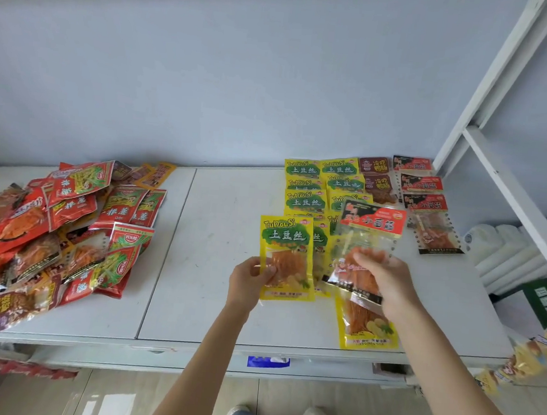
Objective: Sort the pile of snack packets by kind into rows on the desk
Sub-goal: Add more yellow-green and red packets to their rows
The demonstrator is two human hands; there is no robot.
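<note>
The pile of snack packets (48,230) runs off the left edge, so its full extent cannot be told. The yellow packet (286,258) and the red-topped clear packet (366,248), each in a hand's grip, cover the nearer part of the yellow rows (306,198). Another yellow packet (369,328) lies half hidden under the right hand (388,283). Small print on all labels is unreadable
</note>
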